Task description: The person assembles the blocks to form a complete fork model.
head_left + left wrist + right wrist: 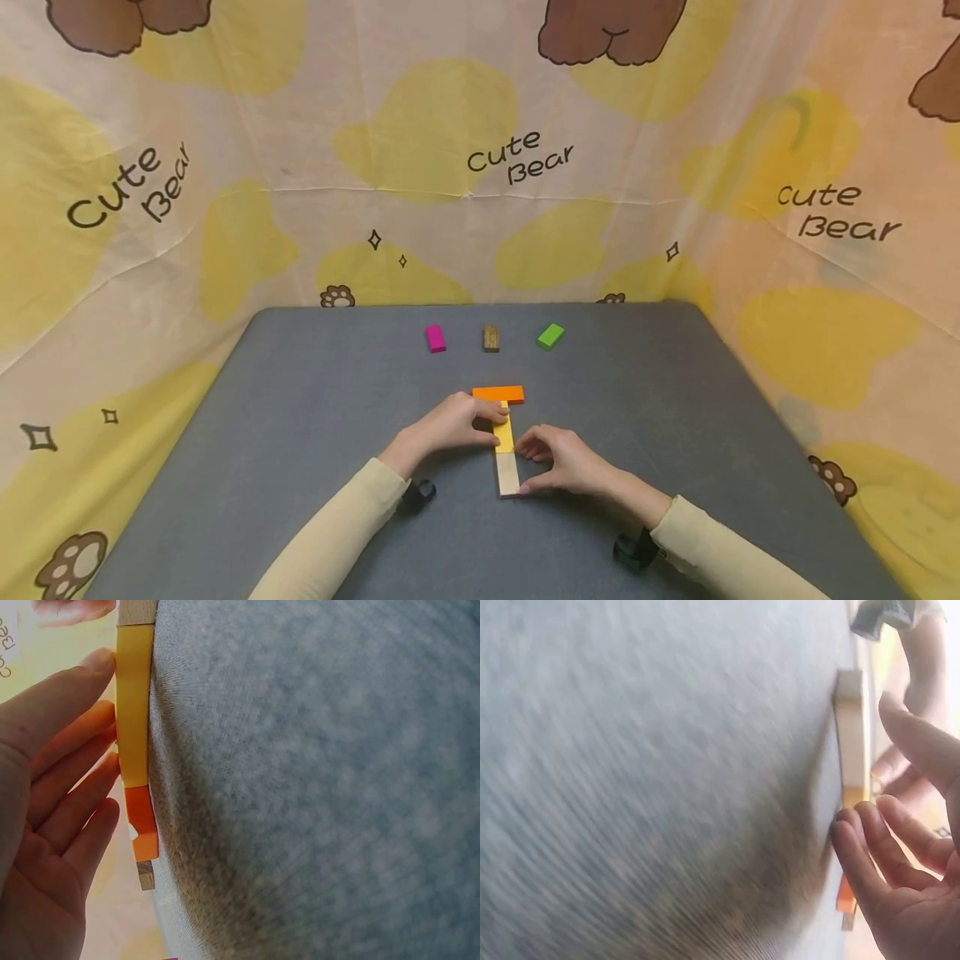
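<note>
Three blocks form a T on the grey table. An orange block [498,394] lies crosswise at the far end, a yellow block [503,433] runs from it toward me, and a pale wooden block [507,475] continues the line. My left hand [453,427] touches the yellow block from the left, thumb and fingers spread along it; in the left wrist view the yellow block [133,705] meets the orange block [141,825]. Just right of the line is my right hand [568,463], thumb beside the wooden block's near end, loosely bent fingers beside the yellow block.
Behind the T, a magenta block [436,339], a brown block [491,339] and a green block [551,336] lie in a row near the far edge of the grey table [337,367]. A bear-print cloth [420,142] hangs around the back and sides.
</note>
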The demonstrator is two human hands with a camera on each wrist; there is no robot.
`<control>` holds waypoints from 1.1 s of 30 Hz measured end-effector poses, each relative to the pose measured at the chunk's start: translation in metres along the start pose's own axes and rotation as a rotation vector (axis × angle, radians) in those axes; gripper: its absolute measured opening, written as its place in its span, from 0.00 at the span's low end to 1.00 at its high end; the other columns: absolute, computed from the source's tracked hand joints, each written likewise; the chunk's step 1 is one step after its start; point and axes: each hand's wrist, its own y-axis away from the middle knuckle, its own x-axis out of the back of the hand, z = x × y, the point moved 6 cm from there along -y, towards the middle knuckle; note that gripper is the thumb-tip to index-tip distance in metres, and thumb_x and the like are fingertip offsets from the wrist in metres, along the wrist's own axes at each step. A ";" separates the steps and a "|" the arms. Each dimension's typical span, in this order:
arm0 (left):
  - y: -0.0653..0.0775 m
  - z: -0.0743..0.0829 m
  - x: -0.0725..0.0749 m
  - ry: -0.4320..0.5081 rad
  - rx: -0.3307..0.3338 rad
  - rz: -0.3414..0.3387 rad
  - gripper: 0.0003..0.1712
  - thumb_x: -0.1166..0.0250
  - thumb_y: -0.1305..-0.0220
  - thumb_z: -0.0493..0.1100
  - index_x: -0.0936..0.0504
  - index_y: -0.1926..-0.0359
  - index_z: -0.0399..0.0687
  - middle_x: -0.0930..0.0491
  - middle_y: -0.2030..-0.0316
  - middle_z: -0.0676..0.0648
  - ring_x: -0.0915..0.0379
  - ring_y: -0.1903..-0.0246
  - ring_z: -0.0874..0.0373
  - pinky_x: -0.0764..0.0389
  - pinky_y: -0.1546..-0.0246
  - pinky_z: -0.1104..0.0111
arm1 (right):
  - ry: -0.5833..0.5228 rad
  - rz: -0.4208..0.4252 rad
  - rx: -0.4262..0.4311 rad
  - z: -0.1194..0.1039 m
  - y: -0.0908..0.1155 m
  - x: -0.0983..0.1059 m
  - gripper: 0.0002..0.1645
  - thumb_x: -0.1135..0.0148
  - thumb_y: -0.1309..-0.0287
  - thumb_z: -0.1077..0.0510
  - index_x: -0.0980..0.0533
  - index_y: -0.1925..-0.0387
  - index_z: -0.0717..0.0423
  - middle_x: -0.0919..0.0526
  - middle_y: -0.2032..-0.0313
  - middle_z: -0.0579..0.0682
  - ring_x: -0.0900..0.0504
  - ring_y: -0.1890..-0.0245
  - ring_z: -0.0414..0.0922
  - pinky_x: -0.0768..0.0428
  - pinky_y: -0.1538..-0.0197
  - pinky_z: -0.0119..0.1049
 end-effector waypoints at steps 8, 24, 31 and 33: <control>0.000 -0.002 0.000 0.002 0.010 -0.013 0.25 0.30 0.44 0.55 0.18 0.45 0.57 0.19 0.44 0.59 0.25 0.39 0.64 0.25 0.36 0.63 | 0.077 0.120 -0.004 0.002 -0.013 0.032 0.34 0.26 0.55 0.43 0.24 0.49 0.56 0.17 0.54 0.50 0.17 0.55 0.45 0.15 0.50 0.38; 0.000 0.001 0.002 0.005 -0.010 -0.006 0.24 0.30 0.43 0.54 0.18 0.45 0.57 0.18 0.45 0.58 0.24 0.40 0.63 0.24 0.37 0.63 | 0.108 0.317 -0.144 0.039 -0.060 0.085 0.35 0.26 0.53 0.48 0.26 0.45 0.59 0.18 0.48 0.55 0.19 0.48 0.51 0.20 0.42 0.48; 0.000 -0.002 -0.001 0.001 -0.011 -0.005 0.24 0.30 0.43 0.54 0.18 0.45 0.59 0.19 0.44 0.59 0.24 0.40 0.65 0.25 0.37 0.65 | 0.138 0.352 -0.186 0.059 -0.081 0.103 0.37 0.26 0.52 0.47 0.27 0.45 0.62 0.20 0.48 0.60 0.19 0.48 0.55 0.20 0.42 0.49; 0.000 -0.002 -0.001 -0.003 -0.018 0.000 0.24 0.30 0.43 0.54 0.18 0.45 0.59 0.19 0.44 0.59 0.24 0.40 0.65 0.24 0.37 0.65 | 0.150 0.362 -0.194 0.063 -0.087 0.107 0.37 0.26 0.52 0.46 0.27 0.45 0.63 0.20 0.48 0.61 0.19 0.48 0.56 0.20 0.43 0.50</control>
